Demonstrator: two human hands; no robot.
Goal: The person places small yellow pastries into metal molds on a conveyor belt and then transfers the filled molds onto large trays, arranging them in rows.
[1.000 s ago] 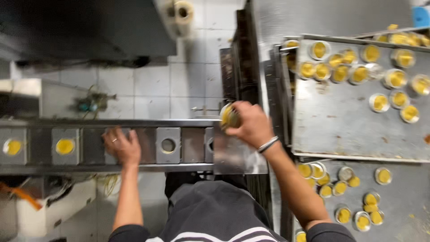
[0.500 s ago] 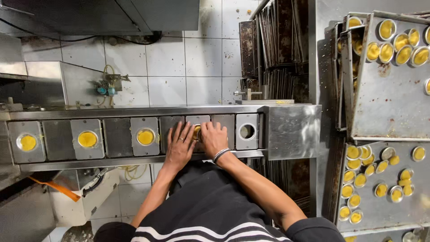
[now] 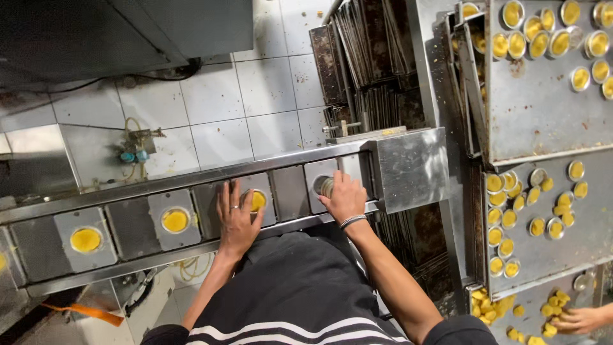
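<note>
Resting flat on the conveyor [image 3: 128,252], left hand [image 3: 237,217] lies w/ fingers spread, empty, touching the plate w/ a yellow-filled tart cup [image 3: 257,200]. Right hand [image 3: 345,197] is closed around a metal tart cup [image 3: 327,186] at the round hole of the next plate, just beside the steel housing [image 3: 412,167]. Two more filled cups sit further left on the belt. Trays of filled cups [image 3: 543,108] stand at right; another person's hand [image 3: 578,319] at bottom right, among loose yellow pieces.

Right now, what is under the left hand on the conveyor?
The left hand lies flat over a metal plate, with a yellow-filled cup showing beside the fingers. Whatever lies beneath the palm is hidden.
</note>
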